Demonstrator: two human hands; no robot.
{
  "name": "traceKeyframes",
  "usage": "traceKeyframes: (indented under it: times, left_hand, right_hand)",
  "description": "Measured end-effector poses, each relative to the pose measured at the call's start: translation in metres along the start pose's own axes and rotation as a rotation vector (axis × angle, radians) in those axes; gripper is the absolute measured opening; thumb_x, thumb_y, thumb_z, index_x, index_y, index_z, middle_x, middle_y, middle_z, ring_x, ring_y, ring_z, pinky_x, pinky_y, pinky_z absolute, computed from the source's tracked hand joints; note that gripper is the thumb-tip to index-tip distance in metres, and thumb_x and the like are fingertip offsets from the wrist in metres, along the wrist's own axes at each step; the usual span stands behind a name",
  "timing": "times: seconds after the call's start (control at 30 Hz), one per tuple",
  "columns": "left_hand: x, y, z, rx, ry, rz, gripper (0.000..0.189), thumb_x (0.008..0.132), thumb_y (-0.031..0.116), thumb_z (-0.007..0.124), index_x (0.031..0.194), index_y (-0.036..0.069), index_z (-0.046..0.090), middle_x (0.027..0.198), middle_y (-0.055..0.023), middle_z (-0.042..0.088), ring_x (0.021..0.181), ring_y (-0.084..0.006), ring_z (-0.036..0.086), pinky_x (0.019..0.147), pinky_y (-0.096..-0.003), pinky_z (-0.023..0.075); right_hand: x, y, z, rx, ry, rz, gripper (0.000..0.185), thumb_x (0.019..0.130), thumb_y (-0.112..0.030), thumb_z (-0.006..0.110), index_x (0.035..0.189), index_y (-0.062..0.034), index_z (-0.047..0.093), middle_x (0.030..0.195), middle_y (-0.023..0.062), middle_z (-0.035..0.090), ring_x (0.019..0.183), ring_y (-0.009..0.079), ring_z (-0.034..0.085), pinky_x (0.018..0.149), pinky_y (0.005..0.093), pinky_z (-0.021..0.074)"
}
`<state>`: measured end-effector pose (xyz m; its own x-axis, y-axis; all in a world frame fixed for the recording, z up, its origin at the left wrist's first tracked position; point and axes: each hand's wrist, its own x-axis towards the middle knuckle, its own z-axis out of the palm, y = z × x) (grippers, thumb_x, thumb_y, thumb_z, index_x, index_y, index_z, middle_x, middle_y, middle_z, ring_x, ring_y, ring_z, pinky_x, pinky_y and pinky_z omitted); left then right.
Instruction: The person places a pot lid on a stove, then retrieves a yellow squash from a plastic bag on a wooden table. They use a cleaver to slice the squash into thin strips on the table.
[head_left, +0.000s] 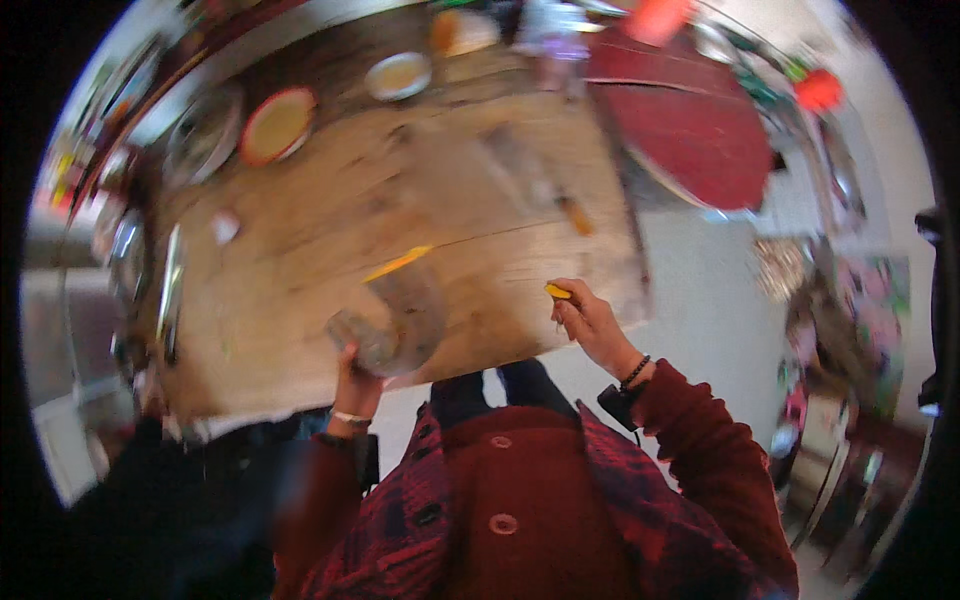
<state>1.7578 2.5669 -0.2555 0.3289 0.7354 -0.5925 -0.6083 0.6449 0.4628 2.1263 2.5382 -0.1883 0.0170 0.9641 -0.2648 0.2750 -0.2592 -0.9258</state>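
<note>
My left hand (358, 386) grips the lower edge of a blurred, see-through bowl or container (409, 322) at the near edge of the wooden table (300, 300). Whether it is one thing or two cannot be told. A yellow strip (397, 264) shows at its upper edge. To the right, my right hand (589, 322) is closed on a small yellow object (556, 291), held just above the table's near right part. Farther back on the board lies a cleaver-like blade, blurred, with an orange-brown handle (576, 216).
A red-rimmed bowl (279, 126), a white bowl (398, 76) and a glass-like dish (202, 135) stand at the back. A red round tabletop (690, 127) is at the back right. Another person's dark sleeve (142, 465) is at the lower left.
</note>
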Motion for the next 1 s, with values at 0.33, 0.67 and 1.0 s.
traceKeyframes:
  times: [0.33, 0.67, 1.0]
  left_hand:
    - [0.037, -0.068, 0.125, 0.188, -0.258, -0.102, 0.060, 0.082, 0.046, 0.056, 0.131, 0.015, 0.041, 0.132, -0.0084, 0.046, 0.119, -0.0298, 0.045, 0.091, -0.0479, 0.0419]
    - [0.077, -0.235, 0.252, 0.061, -0.464, -0.194, 0.051, 0.080, 0.046, 0.058, 0.121, 0.017, 0.053, 0.125, -0.0031, 0.055, 0.112, -0.0256, 0.050, 0.096, -0.0466, 0.0374]
    - [0.137, -0.329, 0.392, 0.024, -0.429, -0.172, 0.047, 0.082, 0.047, 0.050, 0.119, 0.018, 0.053, 0.116, -0.0019, 0.056, 0.106, -0.0217, 0.051, 0.092, -0.0451, 0.0393]
  right_hand:
    - [-0.179, 0.095, -0.183, 0.350, 0.877, 0.310, 0.028, 0.091, -0.018, 0.050, 0.112, -0.0015, 0.056, 0.066, 0.0024, 0.054, 0.051, 0.0063, 0.044, 0.044, 0.0218, 0.0372]
    - [-0.322, 0.193, -0.343, 0.359, 0.993, 0.338, 0.040, 0.083, -0.006, 0.050, 0.122, 0.0010, 0.047, 0.076, 0.0049, 0.058, 0.057, 0.0077, 0.048, 0.050, 0.0227, 0.0412]
    - [-0.265, 0.264, -0.507, 0.497, 0.995, 0.215, 0.039, 0.085, -0.008, 0.051, 0.122, 0.0011, 0.047, 0.082, 0.0060, 0.062, 0.059, 0.0078, 0.050, 0.053, 0.0216, 0.0422]
